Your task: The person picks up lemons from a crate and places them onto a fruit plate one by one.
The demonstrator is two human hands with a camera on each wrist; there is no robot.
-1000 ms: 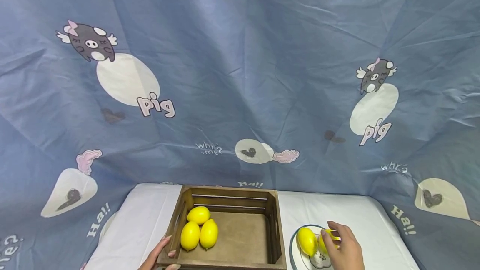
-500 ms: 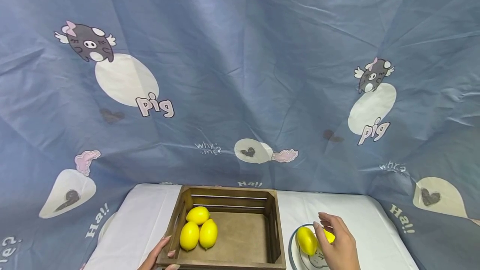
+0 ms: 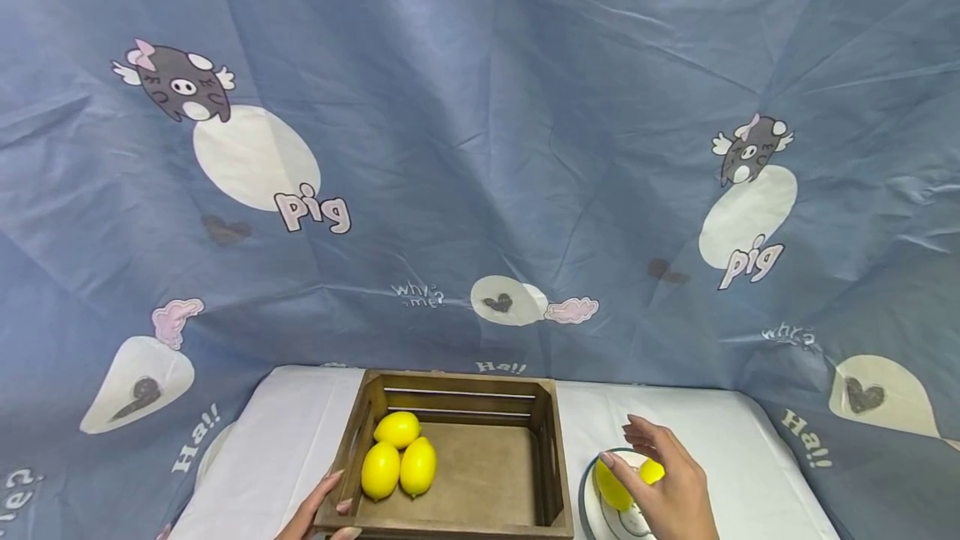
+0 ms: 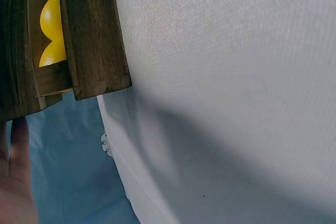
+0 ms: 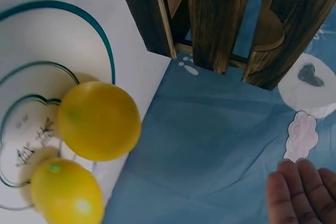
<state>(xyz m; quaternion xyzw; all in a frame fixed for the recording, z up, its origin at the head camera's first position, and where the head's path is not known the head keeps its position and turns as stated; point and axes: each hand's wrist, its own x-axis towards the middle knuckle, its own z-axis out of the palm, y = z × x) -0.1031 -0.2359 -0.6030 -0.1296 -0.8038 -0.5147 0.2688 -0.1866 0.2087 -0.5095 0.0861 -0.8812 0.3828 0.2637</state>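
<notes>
**Mia:** On the white table (image 3: pixel 300 432) sits a wooden crate (image 3: pixel 546 440). See the three lemons in the crate (image 3: pixel 399 457)? They are all bunched up in the near left corner, touching each other.

**Ben:** Yes! And the left hand (image 3: pixel 318 511) is by that same corner. It rests on the crate's front left edge. The fingers look straight, flat on the wood. They are not curled round anything.

**Mia:** From the left wrist view I can only see a bit of that hand (image 4: pixel 13 177) next to the dark wood (image 4: pixel 89 35). Some yellow peeks out between the slats.

**Ben:** What about the right hand (image 3: pixel 663 490)?

**Mia:** It is over the white plate (image 3: pixel 588 502), the one with the teal rim, just to the right of the crate. Two lemons lie on the plate. The nearer lemon (image 5: pixel 98 120) is closer to the crate, and the other lemon (image 5: pixel 65 191) touches it.

**Ben:** Is the hand holding one?

**Mia:** The fingers are loose and a little bent, spread above the lemons. I cannot tell if they touch the fruit. In the right wrist view the fingertips (image 5: pixel 299 192) are up in the air, apart from both lemons, so nothing is grabbed.

**Ben:** And the big blue cloth (image 3: pixel 480 148) with pigs hangs behind it all.
</notes>
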